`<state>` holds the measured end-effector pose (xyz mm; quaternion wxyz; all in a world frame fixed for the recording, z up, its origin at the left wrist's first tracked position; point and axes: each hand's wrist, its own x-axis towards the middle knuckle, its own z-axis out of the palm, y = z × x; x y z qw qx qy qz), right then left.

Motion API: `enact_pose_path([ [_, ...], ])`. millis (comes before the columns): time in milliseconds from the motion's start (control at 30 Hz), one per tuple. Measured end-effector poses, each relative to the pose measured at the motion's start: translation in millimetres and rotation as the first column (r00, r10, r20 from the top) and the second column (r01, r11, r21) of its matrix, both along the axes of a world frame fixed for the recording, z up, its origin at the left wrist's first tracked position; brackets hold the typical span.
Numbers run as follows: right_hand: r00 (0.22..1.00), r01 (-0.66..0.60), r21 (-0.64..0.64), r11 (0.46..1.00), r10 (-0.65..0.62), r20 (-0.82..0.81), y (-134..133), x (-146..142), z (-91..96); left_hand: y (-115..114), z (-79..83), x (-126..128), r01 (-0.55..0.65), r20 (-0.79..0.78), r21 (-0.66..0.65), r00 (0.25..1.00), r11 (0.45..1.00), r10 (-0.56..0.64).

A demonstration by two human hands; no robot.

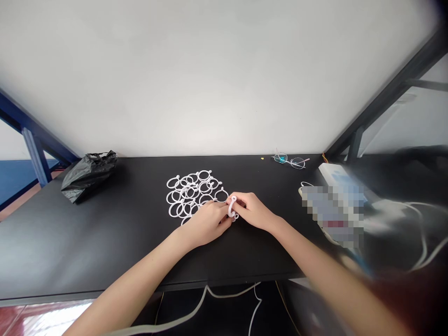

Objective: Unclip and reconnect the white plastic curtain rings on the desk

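Observation:
White plastic curtain rings [174,197], each with a small eyelet, lie in an overlapping cluster on the black table. At the right edge of this cluster my hands meet. My right hand [252,210] is closed in a pinch on a white curtain ring [230,207] that stands on edge between the hands. From the left, my left hand [208,220] grips the same ring with bent fingers and covers some of the loose rings. A second eyelet [236,216] shows just below; whether it belongs to another held ring I cannot tell.
A crumpled black plastic bag [89,175] sits at the back left. Eyeglasses [290,160] lie near the wall. On the right are a blurred-out phone-like object [327,214], a white box [336,177] and white cables [423,233]. The table's front edge [189,282] runs below my forearms.

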<state>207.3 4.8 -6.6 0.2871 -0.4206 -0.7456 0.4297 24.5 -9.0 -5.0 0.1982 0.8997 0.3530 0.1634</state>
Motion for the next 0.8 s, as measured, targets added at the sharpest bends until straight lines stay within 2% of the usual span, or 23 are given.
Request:
enact_pose_path([
  [800, 0.997, 0.007, 0.049, 0.999, -0.01, 0.074, -0.1, 0.9, -0.5, -0.7, 1.5, 1.3, 0.009, 0.011, 0.002, 1.0, 1.0, -0.009],
])
